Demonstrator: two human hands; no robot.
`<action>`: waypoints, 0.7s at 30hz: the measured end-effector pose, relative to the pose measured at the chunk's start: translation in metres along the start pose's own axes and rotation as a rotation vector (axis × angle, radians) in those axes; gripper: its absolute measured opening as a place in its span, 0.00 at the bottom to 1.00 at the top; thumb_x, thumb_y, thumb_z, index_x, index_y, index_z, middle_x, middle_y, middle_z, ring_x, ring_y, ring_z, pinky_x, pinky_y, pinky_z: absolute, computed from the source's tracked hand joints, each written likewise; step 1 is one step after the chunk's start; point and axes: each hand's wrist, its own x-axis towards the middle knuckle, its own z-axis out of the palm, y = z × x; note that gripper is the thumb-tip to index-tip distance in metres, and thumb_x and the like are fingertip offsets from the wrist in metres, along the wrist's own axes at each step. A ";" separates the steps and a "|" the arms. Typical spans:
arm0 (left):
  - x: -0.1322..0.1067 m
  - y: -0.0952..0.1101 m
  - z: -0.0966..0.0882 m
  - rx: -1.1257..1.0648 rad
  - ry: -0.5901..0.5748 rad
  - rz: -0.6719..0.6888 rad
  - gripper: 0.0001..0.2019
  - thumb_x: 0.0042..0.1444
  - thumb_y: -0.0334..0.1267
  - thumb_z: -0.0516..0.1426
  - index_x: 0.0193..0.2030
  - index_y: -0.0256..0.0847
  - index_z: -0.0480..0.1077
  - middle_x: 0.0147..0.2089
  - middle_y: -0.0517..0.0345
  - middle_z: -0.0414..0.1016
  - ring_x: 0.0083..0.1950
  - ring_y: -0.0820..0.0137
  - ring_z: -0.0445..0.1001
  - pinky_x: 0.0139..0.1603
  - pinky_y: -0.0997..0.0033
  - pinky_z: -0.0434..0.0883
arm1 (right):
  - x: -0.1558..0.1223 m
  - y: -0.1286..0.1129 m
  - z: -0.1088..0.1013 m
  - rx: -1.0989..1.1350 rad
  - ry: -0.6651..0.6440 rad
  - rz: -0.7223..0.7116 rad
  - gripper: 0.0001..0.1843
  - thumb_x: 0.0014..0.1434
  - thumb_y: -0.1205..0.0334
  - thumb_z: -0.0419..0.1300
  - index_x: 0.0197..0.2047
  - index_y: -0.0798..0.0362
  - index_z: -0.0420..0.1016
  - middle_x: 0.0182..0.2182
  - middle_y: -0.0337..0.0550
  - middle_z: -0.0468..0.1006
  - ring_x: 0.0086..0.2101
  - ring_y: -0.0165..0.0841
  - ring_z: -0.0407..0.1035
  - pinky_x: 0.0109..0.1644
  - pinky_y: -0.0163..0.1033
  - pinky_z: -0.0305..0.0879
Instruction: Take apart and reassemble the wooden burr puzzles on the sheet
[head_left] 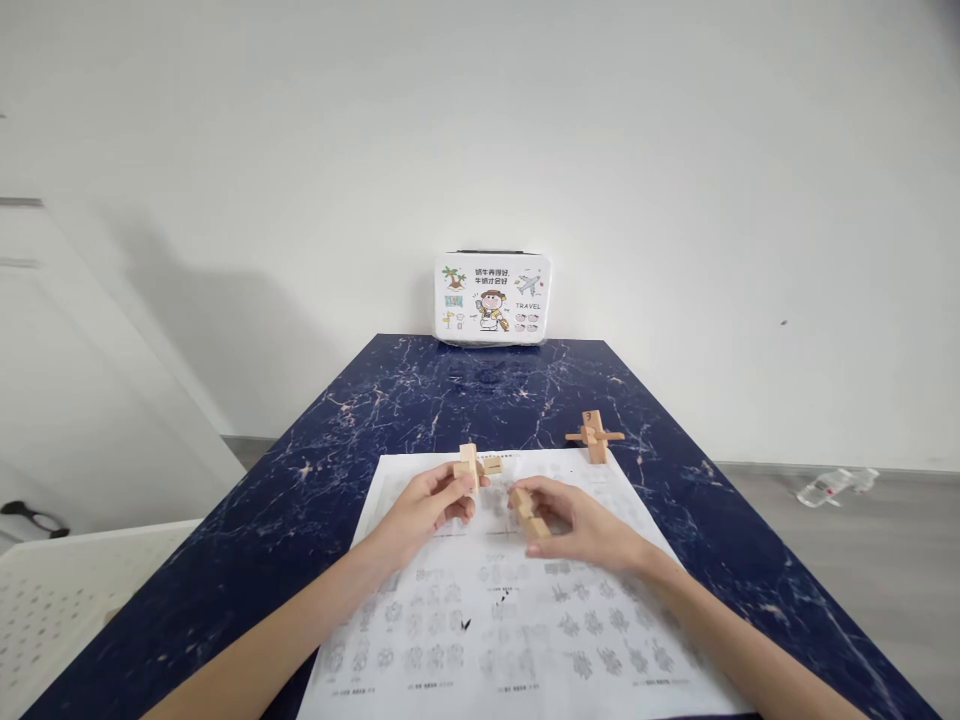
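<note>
My left hand is closed around a few interlocked wooden puzzle pieces, held above the far part of a printed paper sheet. Between the thumb and fingers of my right hand is a single notched wooden puzzle piece, tilted and apart from the left-hand pieces. Rows of small puzzle drawings cover the sheet. Beyond its far right corner stands another wooden puzzle assembly, with a thin stick crossing an upright block that bears a dark mark.
A white case with travel cartoons leans upright against the wall at the back of the dark blue marbled table. Left of the table is a white perforated basket. Clear plastic bottles lie on the floor at the right.
</note>
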 end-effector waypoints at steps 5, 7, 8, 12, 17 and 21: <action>-0.001 -0.002 0.004 0.104 -0.053 0.020 0.21 0.61 0.53 0.65 0.48 0.38 0.72 0.46 0.50 0.77 0.33 0.73 0.71 0.37 0.69 0.70 | 0.003 0.002 0.000 0.311 0.028 -0.004 0.40 0.49 0.38 0.76 0.58 0.46 0.69 0.49 0.47 0.75 0.40 0.37 0.70 0.48 0.47 0.69; -0.003 -0.001 0.005 0.125 -0.073 0.033 0.20 0.62 0.55 0.63 0.47 0.39 0.71 0.45 0.51 0.77 0.32 0.73 0.71 0.37 0.69 0.69 | 0.003 0.001 -0.001 0.342 0.033 0.007 0.39 0.48 0.34 0.74 0.56 0.46 0.70 0.47 0.47 0.75 0.38 0.37 0.70 0.46 0.47 0.68; -0.004 0.000 0.006 0.140 -0.076 0.038 0.20 0.63 0.55 0.63 0.47 0.39 0.70 0.44 0.52 0.77 0.32 0.73 0.70 0.37 0.69 0.69 | 0.003 0.001 -0.001 0.349 0.047 0.009 0.39 0.48 0.33 0.73 0.56 0.46 0.71 0.46 0.46 0.76 0.37 0.37 0.70 0.46 0.47 0.68; -0.006 0.003 0.007 0.217 -0.071 0.068 0.20 0.65 0.57 0.59 0.48 0.40 0.70 0.41 0.55 0.75 0.31 0.74 0.66 0.37 0.70 0.66 | 0.001 0.004 -0.004 0.314 0.122 0.013 0.40 0.53 0.28 0.67 0.60 0.45 0.74 0.36 0.43 0.74 0.36 0.39 0.67 0.45 0.47 0.65; -0.005 0.002 0.005 0.301 -0.116 0.099 0.24 0.65 0.62 0.57 0.45 0.39 0.71 0.38 0.57 0.72 0.31 0.73 0.63 0.37 0.70 0.62 | -0.001 0.007 -0.005 0.301 0.143 0.014 0.42 0.58 0.27 0.62 0.66 0.45 0.71 0.31 0.40 0.71 0.34 0.39 0.65 0.44 0.46 0.63; -0.006 0.001 0.005 0.343 -0.117 0.089 0.24 0.66 0.62 0.56 0.40 0.39 0.70 0.29 0.62 0.64 0.31 0.71 0.62 0.38 0.69 0.61 | 0.001 0.003 -0.003 0.347 0.125 -0.019 0.40 0.52 0.28 0.68 0.57 0.46 0.76 0.35 0.42 0.73 0.35 0.38 0.65 0.43 0.45 0.64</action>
